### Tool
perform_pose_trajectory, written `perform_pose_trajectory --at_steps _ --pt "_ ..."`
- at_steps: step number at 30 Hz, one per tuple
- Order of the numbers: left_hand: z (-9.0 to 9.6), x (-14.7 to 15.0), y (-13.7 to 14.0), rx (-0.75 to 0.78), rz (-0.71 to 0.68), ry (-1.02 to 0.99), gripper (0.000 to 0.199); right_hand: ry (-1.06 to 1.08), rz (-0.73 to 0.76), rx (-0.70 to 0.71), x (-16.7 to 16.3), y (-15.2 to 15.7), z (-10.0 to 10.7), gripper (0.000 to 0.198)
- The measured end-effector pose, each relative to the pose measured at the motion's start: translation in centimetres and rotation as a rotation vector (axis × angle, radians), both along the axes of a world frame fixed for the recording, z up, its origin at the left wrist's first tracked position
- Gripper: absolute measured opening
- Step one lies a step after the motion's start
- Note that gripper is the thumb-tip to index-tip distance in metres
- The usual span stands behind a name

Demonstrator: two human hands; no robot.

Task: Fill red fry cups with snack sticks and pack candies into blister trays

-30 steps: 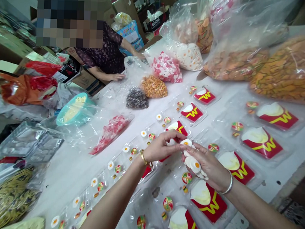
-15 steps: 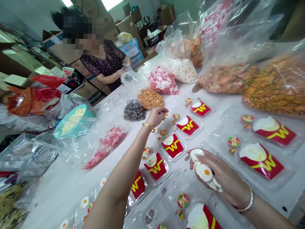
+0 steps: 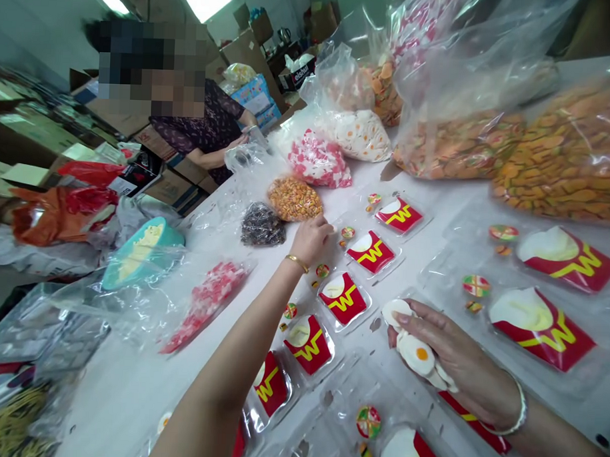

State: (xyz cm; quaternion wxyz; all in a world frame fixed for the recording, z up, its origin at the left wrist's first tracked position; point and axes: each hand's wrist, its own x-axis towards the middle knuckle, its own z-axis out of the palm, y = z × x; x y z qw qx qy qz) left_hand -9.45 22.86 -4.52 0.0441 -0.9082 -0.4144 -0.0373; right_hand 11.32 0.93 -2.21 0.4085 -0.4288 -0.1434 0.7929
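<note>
My right hand [image 3: 468, 361] is closed around several small flat fried-egg pieces [image 3: 414, 357], white with orange yolks, held over the table at right of centre. Farther forward, my left hand [image 3: 312, 239] reaches to the row of clear plastic trays, its fingers pinched at the upper corner of one. A pale bit, apparently a fried-egg piece [image 3: 333, 230], shows at those fingertips, mostly covered. Each tray holds a red french-fries carton piece [image 3: 371, 252] with a yellow zigzag, a round pizza-like piece [image 3: 348, 232] and a tiny burger piece [image 3: 342, 243].
Bags of orange pieces [image 3: 562, 171], fried-egg pieces [image 3: 363, 136] and pink-and-white pieces [image 3: 320, 161] line the far side. A turquoise bowl [image 3: 172, 236] and a bag of red-and-white pieces [image 3: 207, 302] lie left. Across the table is another person [image 3: 203, 128].
My left fingers have come down onto the fried-egg piece at the tray's corner. My right hand still holds its fried-egg pieces. The view has shifted slightly.
</note>
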Motion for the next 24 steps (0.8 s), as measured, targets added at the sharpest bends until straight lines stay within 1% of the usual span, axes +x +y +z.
perform_pose_trajectory --at_steps 3,5,7,9,11,12,14,15,16,18,20,22,24 --pt "-0.3 -0.6 -0.4 -0.042 -0.089 0.105 0.035 -0.001 0.009 0.031 -0.2 0.1 0.0 0.031" --pt "-0.2 -0.9 -0.2 -0.099 -0.141 0.130 0.040 0.004 0.015 0.051 -0.2 0.1 0.0 0.028" --pt "0.3 -0.6 -0.4 -0.153 -0.143 0.081 0.041 0.021 0.004 0.071 0.0 0.0 0.0 0.024" --pt "1.5 0.4 -1.7 -0.211 -0.091 -0.087 0.036 0.052 -0.027 0.100 0.2 0.0 0.0 0.021" --pt "3.2 2.0 -4.1 -0.358 -0.068 -0.301 0.031 0.087 -0.051 0.116 0.5 0.1 -0.2 0.018" --pt "4.1 2.9 -5.7 -0.482 -0.098 -0.382 0.032 0.102 -0.061 0.115 0.7 0.1 -0.2 0.017" --pt "5.7 4.8 -8.8 -0.737 -0.205 -0.448 0.033 0.116 -0.081 0.095 0.9 0.4 -0.2 0.017" --pt "6.3 5.6 -10.1 -0.816 -0.229 -0.472 0.029 0.113 -0.091 0.086 1.0 0.5 -0.2 0.018" --pt "6.6 6.3 -11.0 -0.861 -0.228 -0.497 0.025 0.106 -0.101 0.083 1.2 0.6 -0.2 0.020" --pt "6.5 7.3 -11.4 -0.858 -0.170 -0.560 0.020 0.086 -0.126 0.072 1.4 0.8 0.0 0.023" --pt "5.7 7.8 -9.8 -0.754 -0.100 -0.600 0.018 0.095 -0.152 0.048 1.9 0.8 0.1 0.028" --pt "4.7 8.0 -6.5 -0.550 -0.037 -0.615 0.015 0.131 -0.173 0.010 2.5 0.7 0.1 0.034" --pt "3.7 8.1 -2.5 -0.314 0.020 -0.591 0.014 0.177 -0.187 -0.024 3.3 0.4 -0.1 0.035"
